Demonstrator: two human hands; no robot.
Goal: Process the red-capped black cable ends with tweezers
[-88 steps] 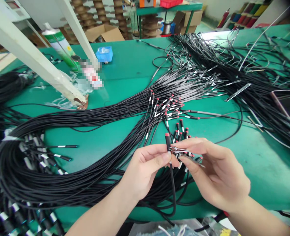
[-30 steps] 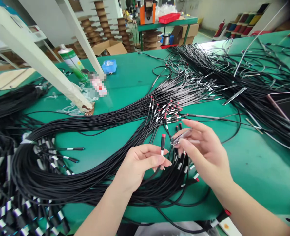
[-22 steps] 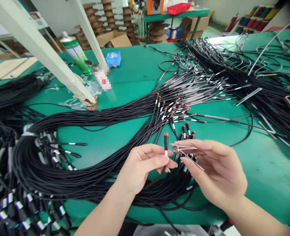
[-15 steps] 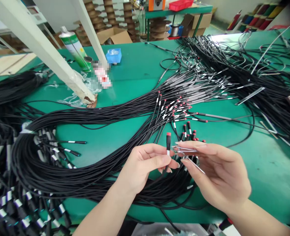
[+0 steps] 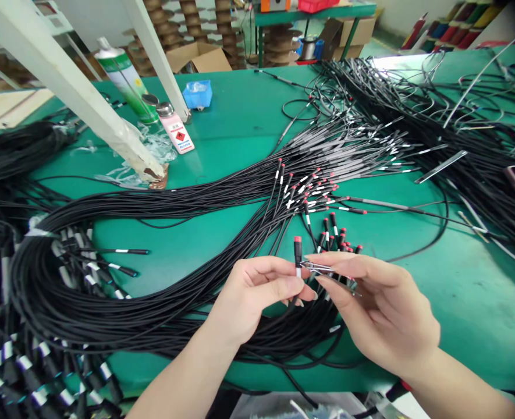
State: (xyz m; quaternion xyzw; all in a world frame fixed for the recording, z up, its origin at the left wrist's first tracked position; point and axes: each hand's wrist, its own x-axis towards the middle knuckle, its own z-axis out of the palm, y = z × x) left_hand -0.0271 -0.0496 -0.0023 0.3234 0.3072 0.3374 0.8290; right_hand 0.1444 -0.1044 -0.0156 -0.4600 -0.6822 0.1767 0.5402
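Note:
My left hand [image 5: 257, 291] pinches a black cable connector [image 5: 298, 251] upright between thumb and fingers. It has a red tip and a white band just below its black body. Close beside it, my right hand [image 5: 383, 308] is closed on a small metal nail clipper [image 5: 322, 267], held between thumb and fingers. The clipper's jaw end is at the connector's lower body, near the white band; whether it touches cannot be made out. Just beyond the hands, more red-tipped connectors [image 5: 333, 220] stick up from the bundle of black cables [image 5: 187, 291].
The cable bundle loops leftward across the green table [image 5: 235, 128]. White posts [image 5: 109, 128] rise at the left, near a spray can [image 5: 126, 78], a pink bottle [image 5: 179, 134] and a blue box [image 5: 197, 95]. More cables [image 5: 414, 116] and a metal strip [image 5: 441, 167] lie right.
The nail clipper has moved left up to the connector, and its lever has been squeezed closer to its body. My left hand holds the connector nearly still.

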